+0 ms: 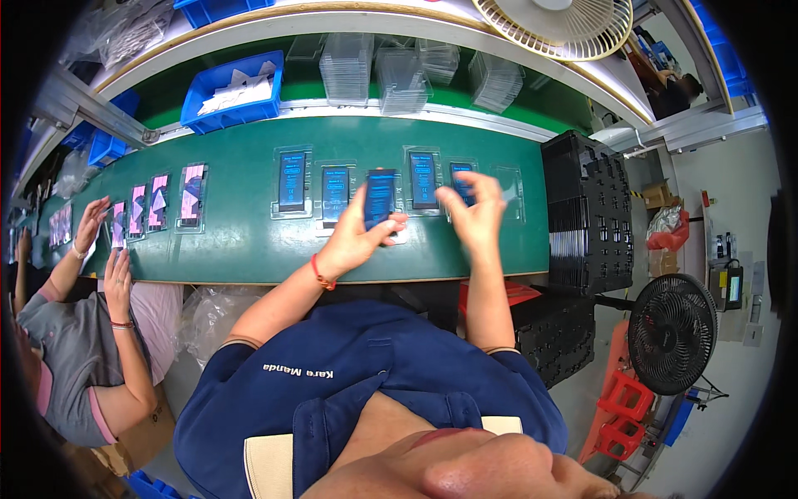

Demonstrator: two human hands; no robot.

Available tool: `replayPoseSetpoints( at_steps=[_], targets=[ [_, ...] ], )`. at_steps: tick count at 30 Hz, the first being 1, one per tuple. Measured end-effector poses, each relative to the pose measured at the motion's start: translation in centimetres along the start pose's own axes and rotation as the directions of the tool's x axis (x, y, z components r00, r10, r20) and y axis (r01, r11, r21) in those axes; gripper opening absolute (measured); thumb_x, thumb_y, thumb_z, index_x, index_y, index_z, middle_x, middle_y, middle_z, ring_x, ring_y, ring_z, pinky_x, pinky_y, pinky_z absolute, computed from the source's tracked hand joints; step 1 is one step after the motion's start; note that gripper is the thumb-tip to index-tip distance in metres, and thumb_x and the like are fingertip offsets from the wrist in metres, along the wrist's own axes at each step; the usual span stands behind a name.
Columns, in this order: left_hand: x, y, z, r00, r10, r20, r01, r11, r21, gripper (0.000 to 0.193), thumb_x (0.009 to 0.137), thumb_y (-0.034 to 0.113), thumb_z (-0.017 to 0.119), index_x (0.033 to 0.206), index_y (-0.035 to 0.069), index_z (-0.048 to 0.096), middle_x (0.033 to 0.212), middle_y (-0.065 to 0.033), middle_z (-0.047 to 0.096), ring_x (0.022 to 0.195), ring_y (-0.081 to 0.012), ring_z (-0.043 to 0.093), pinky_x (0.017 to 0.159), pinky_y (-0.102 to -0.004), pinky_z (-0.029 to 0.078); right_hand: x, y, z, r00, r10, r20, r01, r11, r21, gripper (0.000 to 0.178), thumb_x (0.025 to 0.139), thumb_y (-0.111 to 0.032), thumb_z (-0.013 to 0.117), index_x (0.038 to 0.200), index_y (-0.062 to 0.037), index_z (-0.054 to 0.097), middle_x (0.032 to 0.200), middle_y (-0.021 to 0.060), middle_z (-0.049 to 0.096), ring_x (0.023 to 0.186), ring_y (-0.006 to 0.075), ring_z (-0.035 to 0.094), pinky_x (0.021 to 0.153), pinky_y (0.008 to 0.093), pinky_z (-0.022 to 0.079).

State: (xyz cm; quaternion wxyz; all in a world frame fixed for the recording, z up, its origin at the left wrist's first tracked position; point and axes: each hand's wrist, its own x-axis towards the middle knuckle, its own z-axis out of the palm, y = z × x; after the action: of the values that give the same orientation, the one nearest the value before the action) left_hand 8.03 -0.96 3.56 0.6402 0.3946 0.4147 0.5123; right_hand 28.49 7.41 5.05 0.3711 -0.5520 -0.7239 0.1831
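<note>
Left of the stack of black crates, the left hand has the dark pack pinched firmly between thumb and fingers, up over the green bench. Nearer the stack, here's the right hand, blurred, thumb and fingertips apart, nothing visible in its grip! Does it touch the near pack under it? Can't tell.

Farther from the stack than that hand, three more lie in see-through trays: the inner pack, the middle pack and the far pack.

Now the danger: one hand alone holds the dark pack, so a slackened thumb could drop it onto the bench. A low swing of the right hand could skew the near pack, and with trays this close, one knock could shove a neighbour. The clear tray beside the stack looks light; a brushing wrist could slide it.
</note>
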Motion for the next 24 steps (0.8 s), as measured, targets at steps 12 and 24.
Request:
replayPoseSetpoints(
  at_steps=[12, 24],
  targets=[
    [2.9, -0.6, 3.6, 0.922, 0.294, 0.253, -0.231, -0.106, 0.967, 0.093, 0.069, 0.06, 0.068, 0.146, 0.026, 0.029, 0.142, -0.0206, 0.036, 0.133, -0.0435, 0.028, 0.106, -0.0577, 0.023, 4.3, 14.3, -6.2, 0.97, 0.24, -0.047, -0.239, 0.971, 0.017, 0.027, 0.076, -0.014, 0.075, 0.098, -0.0021, 0.064, 0.063, 0.001, 0.059, 0.056, 0.0072, 0.052, 0.055, 0.0241, 0.044],
    [0.5, -1.4, -1.8, 0.919, 0.335, 0.208, -0.222, 0.003, 0.975, 0.073, 0.072, 0.064, 0.061, 0.131, 0.02, 0.053, 0.143, -0.0223, 0.032, 0.136, -0.0433, 0.022, 0.108, -0.0602, 0.016, 0.8, 6.9, 0.2, 0.998, -0.054, -0.027, 0.047, 0.976, -0.212, 0.04, 0.079, -0.027, 0.07, 0.116, -0.0115, 0.062, 0.108, 0.0112, 0.056, 0.105, 0.0289, 0.053, 0.093, 0.0429, 0.035]
  ],
)
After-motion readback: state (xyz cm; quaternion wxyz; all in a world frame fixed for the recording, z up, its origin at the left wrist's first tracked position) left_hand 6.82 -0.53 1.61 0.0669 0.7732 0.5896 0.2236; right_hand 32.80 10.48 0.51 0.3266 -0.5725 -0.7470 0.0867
